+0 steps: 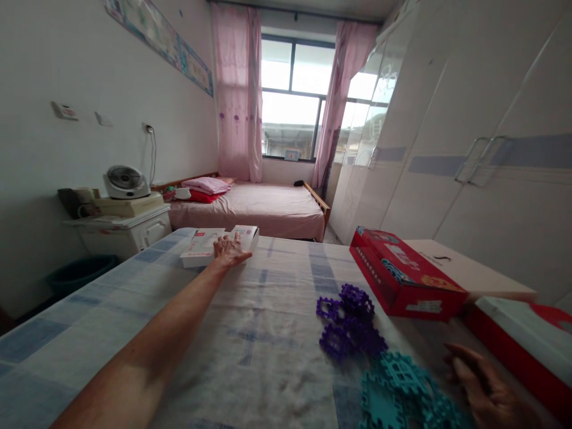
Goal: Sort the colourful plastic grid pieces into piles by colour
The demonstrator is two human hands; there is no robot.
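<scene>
At the far side of the table, my left hand [231,250] reaches out with its fingers spread over two white boxes. It touches the smaller white box [250,233] and covers part of the flatter white box [201,247] beside it. My right hand [489,384], a little blurred, hovers at the lower right with loosely bent fingers apart and nothing visible in them. Just left of it lies a pile of teal plastic interlocking pieces [384,402]. Beyond those, a heap of purple plastic interlocking pieces [351,325] rests on the checked tablecloth [277,298].
A red box [411,271] lies on the table's right side. Next to it are a cream flat box [482,268] and a red and white box [527,333]. Past the table stand a bed [263,205], a cabinet [129,229] with a fan [126,180], and a wardrobe [447,119].
</scene>
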